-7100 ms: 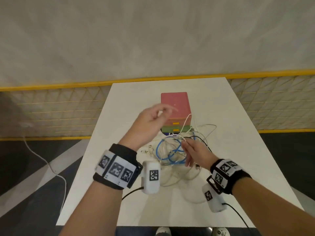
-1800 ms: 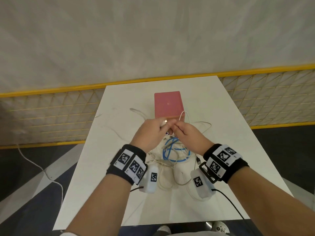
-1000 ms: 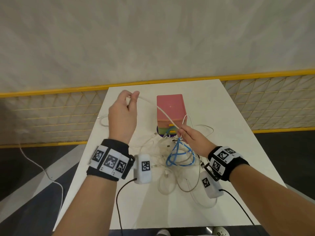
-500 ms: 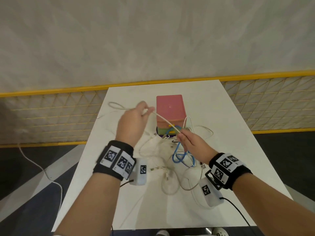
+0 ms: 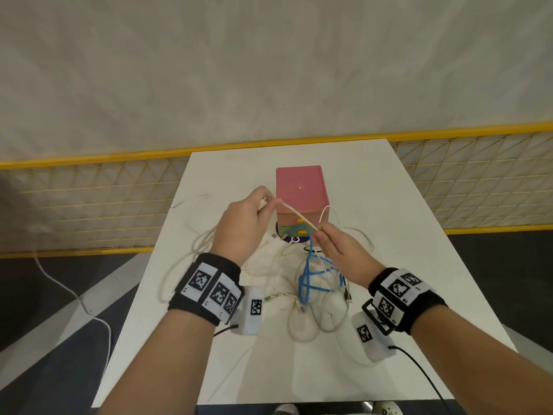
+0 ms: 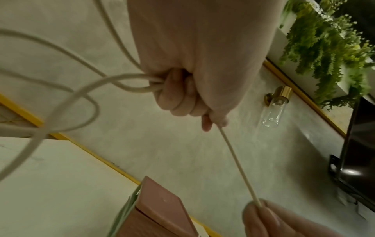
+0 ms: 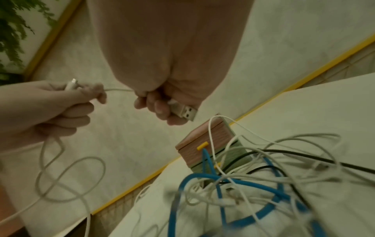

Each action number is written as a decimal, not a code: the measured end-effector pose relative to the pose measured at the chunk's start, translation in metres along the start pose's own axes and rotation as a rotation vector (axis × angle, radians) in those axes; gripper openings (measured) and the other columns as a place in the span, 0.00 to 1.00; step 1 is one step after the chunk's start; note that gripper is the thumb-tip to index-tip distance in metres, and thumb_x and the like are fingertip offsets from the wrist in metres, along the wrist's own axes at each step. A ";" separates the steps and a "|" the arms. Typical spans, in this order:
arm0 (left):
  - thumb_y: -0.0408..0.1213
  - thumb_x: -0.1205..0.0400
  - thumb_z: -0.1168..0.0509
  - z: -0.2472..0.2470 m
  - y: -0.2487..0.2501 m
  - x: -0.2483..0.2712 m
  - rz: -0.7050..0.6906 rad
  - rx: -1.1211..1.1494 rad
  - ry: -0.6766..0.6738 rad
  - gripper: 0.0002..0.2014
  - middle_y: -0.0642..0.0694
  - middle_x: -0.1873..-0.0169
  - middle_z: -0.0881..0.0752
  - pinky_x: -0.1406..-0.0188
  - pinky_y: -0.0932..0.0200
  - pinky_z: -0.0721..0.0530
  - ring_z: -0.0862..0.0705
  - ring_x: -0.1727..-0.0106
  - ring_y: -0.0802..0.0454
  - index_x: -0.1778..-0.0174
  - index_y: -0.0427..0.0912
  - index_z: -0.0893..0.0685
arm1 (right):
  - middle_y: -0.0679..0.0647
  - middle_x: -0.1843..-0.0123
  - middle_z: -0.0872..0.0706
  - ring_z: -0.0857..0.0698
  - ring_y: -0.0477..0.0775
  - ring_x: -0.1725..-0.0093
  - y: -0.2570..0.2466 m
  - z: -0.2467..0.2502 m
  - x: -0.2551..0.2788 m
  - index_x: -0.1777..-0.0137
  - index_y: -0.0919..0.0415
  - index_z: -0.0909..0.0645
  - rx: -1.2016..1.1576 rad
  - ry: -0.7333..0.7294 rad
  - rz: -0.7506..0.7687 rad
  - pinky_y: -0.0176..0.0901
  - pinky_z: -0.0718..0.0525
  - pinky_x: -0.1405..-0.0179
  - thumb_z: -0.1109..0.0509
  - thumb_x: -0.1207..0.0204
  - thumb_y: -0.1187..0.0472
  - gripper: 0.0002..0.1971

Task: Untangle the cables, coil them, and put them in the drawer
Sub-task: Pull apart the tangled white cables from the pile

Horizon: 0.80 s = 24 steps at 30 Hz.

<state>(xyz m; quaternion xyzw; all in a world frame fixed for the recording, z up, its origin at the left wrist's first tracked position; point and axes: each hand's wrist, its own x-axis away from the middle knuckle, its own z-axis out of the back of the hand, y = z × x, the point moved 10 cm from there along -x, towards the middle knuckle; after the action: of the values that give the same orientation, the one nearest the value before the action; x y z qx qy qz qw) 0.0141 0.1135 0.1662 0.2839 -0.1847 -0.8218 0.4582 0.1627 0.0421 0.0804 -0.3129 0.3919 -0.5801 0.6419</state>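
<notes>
Head view: white cable (image 5: 299, 216) between both hands.

Black wristbands (image 5: 206, 287) carry white square-code tags; white camera pods (image 5: 250, 314) trail black cables.

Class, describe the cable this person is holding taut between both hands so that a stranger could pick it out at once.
Start at the pink drawer box on the white table. Just in front of it, a thin white cable runs straight between the left hand and right hand. Unlike the blue cable and the slack tangle below, it is raised and taut.
</notes>
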 end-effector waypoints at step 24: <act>0.41 0.10 0.47 -0.014 -0.074 0.042 0.161 0.201 -0.091 0.09 0.59 0.71 0.28 0.71 0.69 0.33 0.26 0.72 0.69 0.52 0.46 0.25 | 0.60 0.45 0.14 0.16 0.62 0.44 0.021 -0.132 -0.030 0.47 0.62 0.17 0.691 -0.603 -0.090 0.45 0.21 0.50 0.38 0.26 0.68 0.11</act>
<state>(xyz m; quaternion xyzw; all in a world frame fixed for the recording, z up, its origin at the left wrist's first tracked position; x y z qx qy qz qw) -0.0427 0.1143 0.1013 0.2753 -0.3090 -0.7717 0.4829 0.0583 0.0816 0.0008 -0.2520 -0.0428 -0.5873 0.7680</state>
